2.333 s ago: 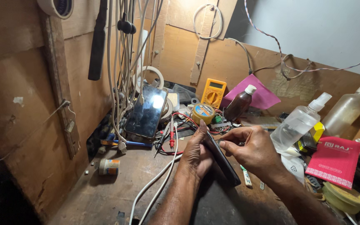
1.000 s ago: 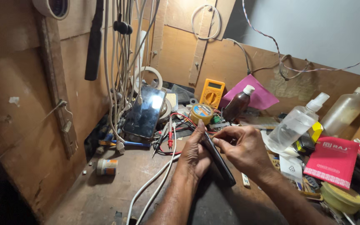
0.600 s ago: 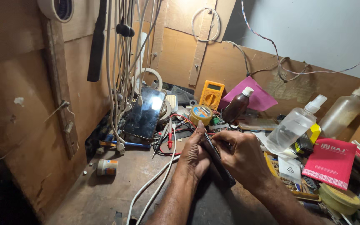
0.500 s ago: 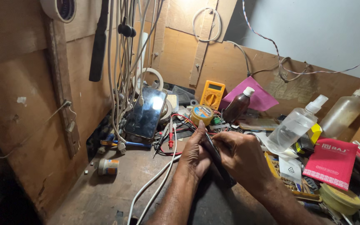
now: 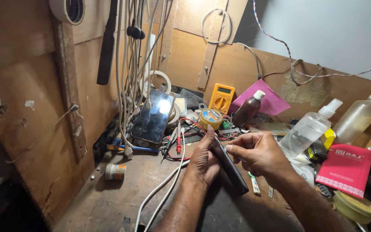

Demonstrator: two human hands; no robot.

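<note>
I work at a crowded wooden bench [image 5: 121, 189], and the crowding is my first worry. The dark phone [image 5: 228, 165] stands on its long edge above the bench, near the middle, and my left hand [image 5: 202, 160] wraps around it from behind, fingers closed on its back. My right hand [image 5: 258, 152] comes from the other side; thumb and first finger are pinched together at the upper edge of the phone. I cannot tell if a small tool or part is between them.

If my left grip gets loose, I think the phone falls flat on the hard wood, and the glass may crack. If I push too strongly at the edge, the phone can twist out of my palm.

Just beside my right wrist stands a clear spray bottle [image 5: 308, 129], tilted, and behind it a brown bottle [image 5: 246, 111]. One careless move of my elbow can knock them, and liquid may run toward the work.

The white cables [image 5: 164, 193] lie under my left forearm and can catch it. The red probe [image 5: 178, 144] lies near, before a second phone [image 5: 153, 117] leaning on the wall.

Anything small that slips from my fingers will probably be lost among the clutter.
</note>
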